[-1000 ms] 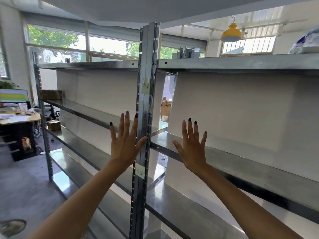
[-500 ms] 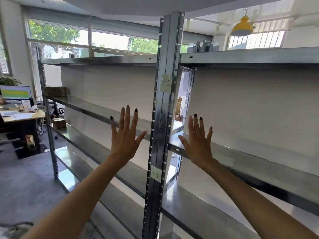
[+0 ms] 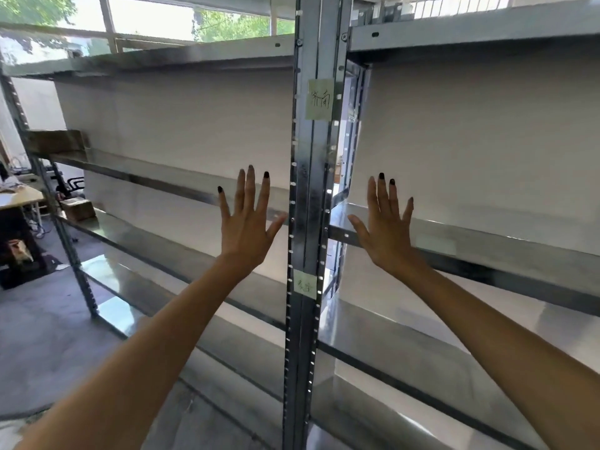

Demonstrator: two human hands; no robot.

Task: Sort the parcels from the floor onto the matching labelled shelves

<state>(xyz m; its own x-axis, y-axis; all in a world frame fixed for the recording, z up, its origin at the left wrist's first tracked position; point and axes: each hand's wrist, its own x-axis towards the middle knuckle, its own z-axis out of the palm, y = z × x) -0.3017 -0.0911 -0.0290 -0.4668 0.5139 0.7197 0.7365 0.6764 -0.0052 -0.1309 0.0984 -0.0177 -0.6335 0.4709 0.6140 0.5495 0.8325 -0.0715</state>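
Both my hands are raised in front of a metal shelving rack, palms forward, fingers spread, holding nothing. My left hand is just left of the rack's central upright post; my right hand is just right of it, over the front edge of a right-hand shelf. Two pale green handwritten labels are stuck on the post: an upper label and a lower label. A brown cardboard parcel sits at the far left end of the upper left shelf, and a smaller brown box lies one shelf below it.
The steel shelves run in tiers to both sides with white backing panels. A desk with clutter stands at the far left on the grey concrete floor. Large windows sit behind the rack.
The view has moved closer to the rack and the post has shifted right in the frame. Both hands stay raised and spread, each on its own side of the post.
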